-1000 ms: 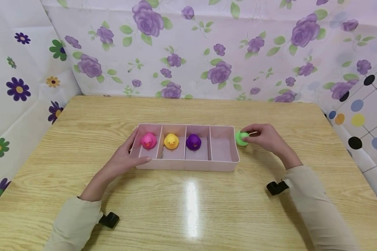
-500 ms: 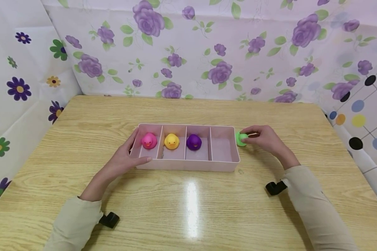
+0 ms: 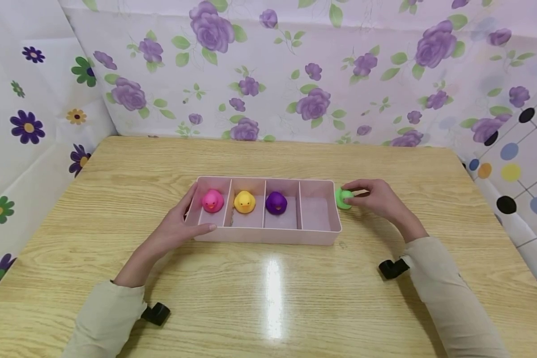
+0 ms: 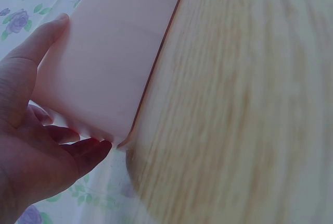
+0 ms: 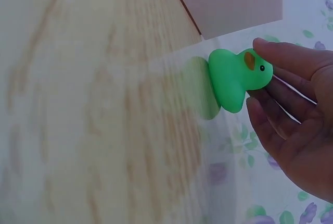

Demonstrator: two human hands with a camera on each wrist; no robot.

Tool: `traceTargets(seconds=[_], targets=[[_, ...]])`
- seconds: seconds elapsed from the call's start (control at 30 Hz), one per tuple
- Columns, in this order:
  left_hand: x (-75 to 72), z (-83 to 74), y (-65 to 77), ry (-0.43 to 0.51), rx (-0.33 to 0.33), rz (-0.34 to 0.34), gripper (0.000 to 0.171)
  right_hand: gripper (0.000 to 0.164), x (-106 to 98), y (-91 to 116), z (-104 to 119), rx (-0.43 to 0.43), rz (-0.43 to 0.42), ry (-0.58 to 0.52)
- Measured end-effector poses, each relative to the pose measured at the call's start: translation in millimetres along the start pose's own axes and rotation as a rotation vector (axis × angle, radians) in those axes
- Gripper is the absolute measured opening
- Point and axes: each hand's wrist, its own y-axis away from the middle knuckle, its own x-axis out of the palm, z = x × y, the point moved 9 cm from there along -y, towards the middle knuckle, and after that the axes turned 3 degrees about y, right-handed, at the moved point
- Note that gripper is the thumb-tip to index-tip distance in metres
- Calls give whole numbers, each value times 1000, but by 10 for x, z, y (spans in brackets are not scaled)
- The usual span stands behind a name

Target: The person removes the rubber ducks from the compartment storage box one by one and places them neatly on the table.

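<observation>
A pale pink box (image 3: 268, 236) with a row of compartments lies across the middle of the table. My left hand (image 3: 175, 226) grips its left end, thumb over the front wall and fingers along the end wall; the left wrist view shows the fingertips against that wall (image 4: 99, 62). Inside, from the left, sit a pink rubber duck (image 3: 212, 201), a yellow duck (image 3: 244, 202) and a purple duck (image 3: 276, 203), one per compartment. The rightmost compartment holds nothing. Just outside the right end, my right hand (image 3: 378, 197) pinches a green rubber duck (image 5: 231, 81) by its head, its base at the tabletop.
The wooden table (image 3: 206, 298) stretches out on all sides of the box. A flowered sheet (image 3: 268, 74) hangs behind it, with patterned sheets at left and right. Black wrist cameras (image 3: 156, 313) stick out at both sleeves.
The right hand has shifted very slightly toward me, and the green duck's head is turned a little, its eye now showing. The left hand and the box have stayed in place.
</observation>
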Motion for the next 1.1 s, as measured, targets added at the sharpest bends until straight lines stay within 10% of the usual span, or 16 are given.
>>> traceTargets(seconds=[1.1], targets=[[-2,25,5,3,-6,-4,107,34,-60,264,583,-126,-158,50]])
